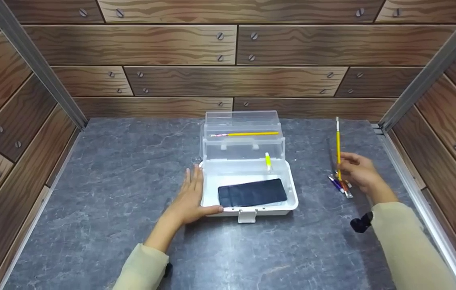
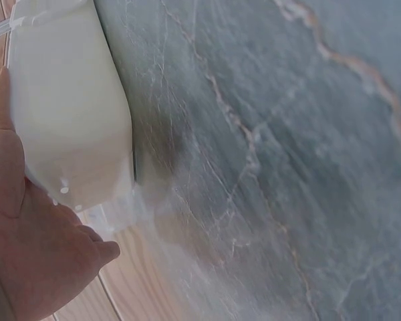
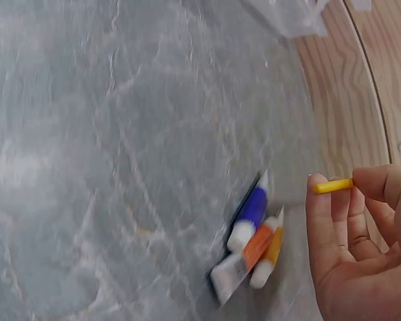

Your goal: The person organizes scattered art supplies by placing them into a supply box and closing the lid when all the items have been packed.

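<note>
My right hand (image 1: 360, 174) pinches a yellow-handled paintbrush (image 1: 338, 145) upright, bristle end up. Just below it lie small paint tubes: a blue-purple tube (image 3: 252, 210), an orange tube (image 3: 258, 245) and an ochre tube (image 3: 273, 251). My left hand (image 1: 189, 203) rests with straight fingers along the left side of an open white plastic box (image 1: 294, 193), thumb on its front rim. Inside the box lie a black phone-like slab (image 1: 252, 192) and a yellow tube (image 1: 268, 161). A second yellow paintbrush (image 1: 254, 133) lies in the clear upper part behind.
The box's clear lid (image 1: 242, 117) stands raised at the back, and a white latch (image 1: 246, 216) hangs at its front. Wood-patterned walls (image 1: 236, 80) enclose the grey marbled table (image 1: 131, 161), with metal rails (image 1: 421, 201) along the sides.
</note>
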Tool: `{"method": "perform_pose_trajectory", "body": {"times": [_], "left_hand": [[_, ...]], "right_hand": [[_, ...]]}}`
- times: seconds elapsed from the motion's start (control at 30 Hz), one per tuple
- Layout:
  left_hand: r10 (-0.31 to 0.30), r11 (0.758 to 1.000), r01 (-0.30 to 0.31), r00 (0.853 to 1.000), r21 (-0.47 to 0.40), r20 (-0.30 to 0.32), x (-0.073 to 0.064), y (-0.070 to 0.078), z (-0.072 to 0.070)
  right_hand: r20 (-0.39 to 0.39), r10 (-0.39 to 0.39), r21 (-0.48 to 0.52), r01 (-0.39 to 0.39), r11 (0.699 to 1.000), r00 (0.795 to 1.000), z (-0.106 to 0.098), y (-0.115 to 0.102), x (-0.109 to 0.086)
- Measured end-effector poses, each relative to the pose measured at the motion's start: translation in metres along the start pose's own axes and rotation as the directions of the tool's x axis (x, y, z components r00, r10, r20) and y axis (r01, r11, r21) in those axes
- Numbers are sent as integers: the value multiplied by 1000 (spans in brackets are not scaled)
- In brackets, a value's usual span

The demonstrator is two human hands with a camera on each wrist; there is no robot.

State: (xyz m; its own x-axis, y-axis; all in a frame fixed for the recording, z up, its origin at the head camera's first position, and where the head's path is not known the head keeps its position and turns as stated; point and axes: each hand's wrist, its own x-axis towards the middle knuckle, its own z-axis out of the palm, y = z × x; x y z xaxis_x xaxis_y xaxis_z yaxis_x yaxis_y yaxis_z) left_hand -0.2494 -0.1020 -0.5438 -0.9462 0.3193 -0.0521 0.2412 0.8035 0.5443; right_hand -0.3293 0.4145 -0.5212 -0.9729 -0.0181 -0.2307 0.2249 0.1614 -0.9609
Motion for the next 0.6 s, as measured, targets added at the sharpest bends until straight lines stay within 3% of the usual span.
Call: {"method": "perform_pose_trajectory", "body": {"times": [0.23, 0.6], "left_hand": [[-5, 1000, 5, 1000, 12, 5, 1, 1, 0], [14, 1000, -13, 1000, 5, -10, 0, 1, 0]], "right_hand": [[41, -30, 34, 29, 999, 999, 19, -14, 4], [110, -71, -7, 72, 997, 991, 55, -32, 6]]}}
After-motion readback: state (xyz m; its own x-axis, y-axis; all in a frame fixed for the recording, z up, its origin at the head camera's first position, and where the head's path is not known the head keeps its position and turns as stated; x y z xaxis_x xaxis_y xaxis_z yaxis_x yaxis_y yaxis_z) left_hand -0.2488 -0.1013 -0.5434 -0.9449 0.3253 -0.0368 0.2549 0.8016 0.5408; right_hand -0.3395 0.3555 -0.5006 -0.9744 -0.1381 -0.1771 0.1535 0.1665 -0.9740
